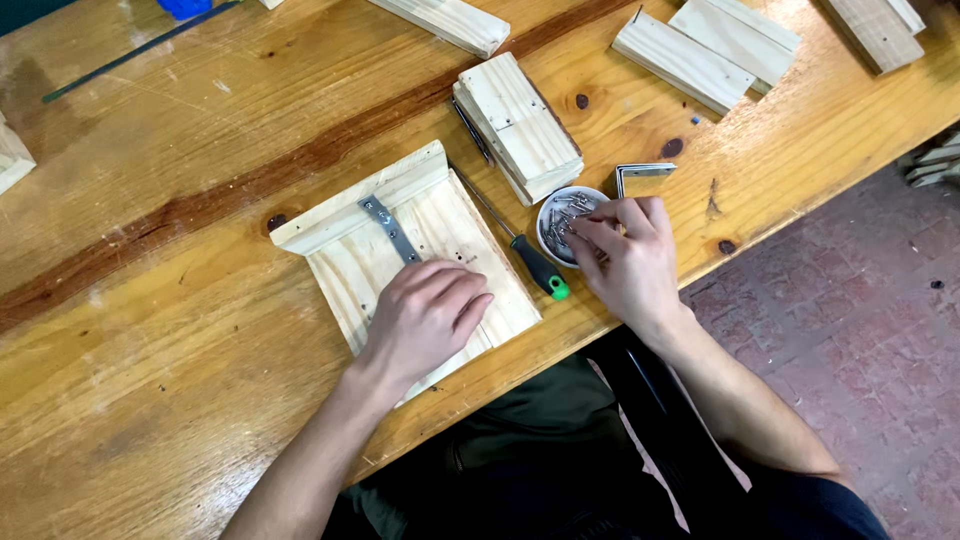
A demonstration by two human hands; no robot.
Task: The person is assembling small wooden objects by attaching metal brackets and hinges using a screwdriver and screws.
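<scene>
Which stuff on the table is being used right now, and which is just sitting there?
In use: wooden board under the left hand; metal bracket on it; dish of screws at the right hand; screwdriver.

Lying about: stacked wood blocks, loose planks, corner bracket.

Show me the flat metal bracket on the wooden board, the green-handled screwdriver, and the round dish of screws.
flat metal bracket [390, 228], head view, middle of strip.
green-handled screwdriver [541, 270], head view, on its handle.
round dish of screws [556, 203], head view, left rim.

no packages, labels, signs or screens show anywhere on the wooden workbench [150, 330] or on the tiled floor beside its right edge.
</scene>
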